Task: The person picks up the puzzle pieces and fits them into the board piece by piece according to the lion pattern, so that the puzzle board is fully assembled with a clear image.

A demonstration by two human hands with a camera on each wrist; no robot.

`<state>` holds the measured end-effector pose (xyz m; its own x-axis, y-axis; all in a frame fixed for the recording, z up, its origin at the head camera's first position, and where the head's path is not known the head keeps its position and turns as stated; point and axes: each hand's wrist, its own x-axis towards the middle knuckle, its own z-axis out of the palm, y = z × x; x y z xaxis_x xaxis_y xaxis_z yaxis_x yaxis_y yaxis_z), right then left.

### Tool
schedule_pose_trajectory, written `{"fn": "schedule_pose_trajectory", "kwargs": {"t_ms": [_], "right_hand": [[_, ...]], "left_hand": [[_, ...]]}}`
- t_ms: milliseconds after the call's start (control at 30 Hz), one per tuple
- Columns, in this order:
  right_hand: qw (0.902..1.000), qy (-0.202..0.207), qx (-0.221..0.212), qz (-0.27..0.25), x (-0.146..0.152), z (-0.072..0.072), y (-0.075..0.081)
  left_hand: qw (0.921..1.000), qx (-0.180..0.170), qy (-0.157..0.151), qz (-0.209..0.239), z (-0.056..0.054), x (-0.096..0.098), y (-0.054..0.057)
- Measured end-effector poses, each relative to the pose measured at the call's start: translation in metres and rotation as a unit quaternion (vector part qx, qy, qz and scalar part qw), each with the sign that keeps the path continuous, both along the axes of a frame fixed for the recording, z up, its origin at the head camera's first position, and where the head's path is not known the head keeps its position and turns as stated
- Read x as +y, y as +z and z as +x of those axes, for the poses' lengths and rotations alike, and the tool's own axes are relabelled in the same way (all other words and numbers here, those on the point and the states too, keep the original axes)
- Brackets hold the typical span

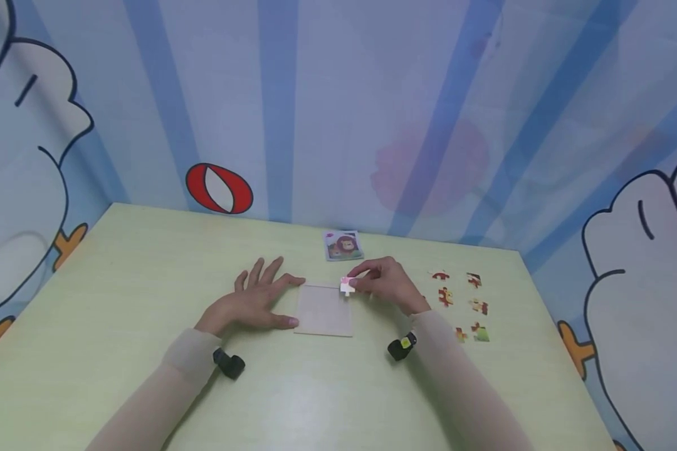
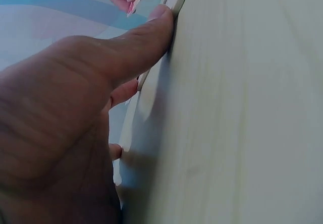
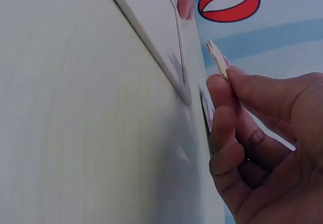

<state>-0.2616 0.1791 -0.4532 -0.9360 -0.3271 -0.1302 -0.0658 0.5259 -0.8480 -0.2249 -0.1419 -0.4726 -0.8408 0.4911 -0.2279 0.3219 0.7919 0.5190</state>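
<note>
Blue striped backdrop (image 1: 338, 113), pale table (image 1: 293, 388).

Head view: right hand (image 1: 386, 285) pinches a piece (image 1: 346, 286), white with pink at its far end, between thumb and forefinger; other fingers curled. Piece lies left of those fingertips, in line with the board's (image 1: 323, 313) far right corner. That's the key relation: piece to corner. Piece is squarish; long axis, counting the tab, looks roughly near-to-far, tab pointing back toward the person. Right hand is the nearer one, left hand (image 1: 254, 304) across the board. Left fingers spread apart, thumb at the near left corner, forefinger at the far left corner, nothing gripped. Loose pieces (image 1: 446, 296) sit right of the right hand, some partly hidden by it; card (image 1: 343, 245) lies beyond the board.

Left wrist view: thumb stretched straight, tip on the board's edge. Piece up top in the right fingertips, nearly edge-on and slanted, pink on one face.

Right wrist view: thumb and forefinger clamped on the piece's end; it juts from them up and left in frame, edge-on, apart from the board. Tab direction can't be told here.
</note>
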Motion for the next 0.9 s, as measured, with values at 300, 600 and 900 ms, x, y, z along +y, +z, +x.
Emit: {"fn": "schedule_pose_trajectory", "kwargs": {"t_ms": [300, 600, 900], "right_hand": [[1.0000, 0.007, 0.001, 0.000, -0.033, 0.002, -0.003], [0.9977, 0.000, 0.001, 0.067, -0.058, 0.002, -0.006], [0.9931, 0.005, 0.034, 0.112, -0.081, 0.006, -0.005]], "left_hand": [[1.0000, -0.003, 0.005, 0.004, -0.003, 0.000, -0.002], [0.9998, 0.004, 0.006, 0.019, -0.004, -0.001, -0.006], [0.9999, 0.011, 0.009, 0.000, -0.006, -0.002, -0.015]]}}
